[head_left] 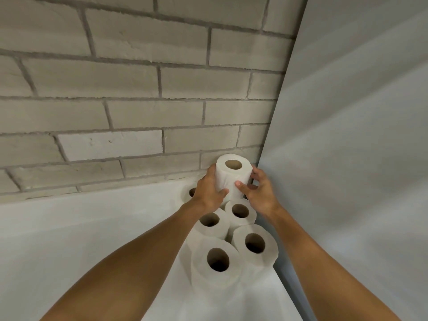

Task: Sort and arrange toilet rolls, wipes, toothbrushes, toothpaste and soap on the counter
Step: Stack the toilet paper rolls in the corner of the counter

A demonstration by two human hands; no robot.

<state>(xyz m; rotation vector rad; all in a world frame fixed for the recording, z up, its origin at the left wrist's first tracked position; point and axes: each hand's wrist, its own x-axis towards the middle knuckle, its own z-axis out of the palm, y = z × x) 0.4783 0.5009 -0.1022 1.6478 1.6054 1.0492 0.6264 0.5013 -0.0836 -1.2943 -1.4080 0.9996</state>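
Where the white counter point(92, 228) meets a wall of pale grey brick point(139, 89) and a smooth grey side panel point(347, 135), one corner lot of white toilet rolls stands on end, cardboard cores facing up. Item one: the top roll point(232, 174), upright in the very corner, near both brick and panel, higher than the rest and gripped from both sides. The left hand point(208, 191) curls round its left flank, thumb across the front; the right hand point(259, 193) clasps the right flank, thumb pressed on the front. Whether its base rests on anything cannot be told, as the hands cover it. Items two to five: four rolls point(217, 260) in a tight cluster nearer the viewer, touching one another. Item six: a sixth roll point(188, 192), partly hidden behind the left hand, at the foot of the brick. Surface: matte, running left along the wall.
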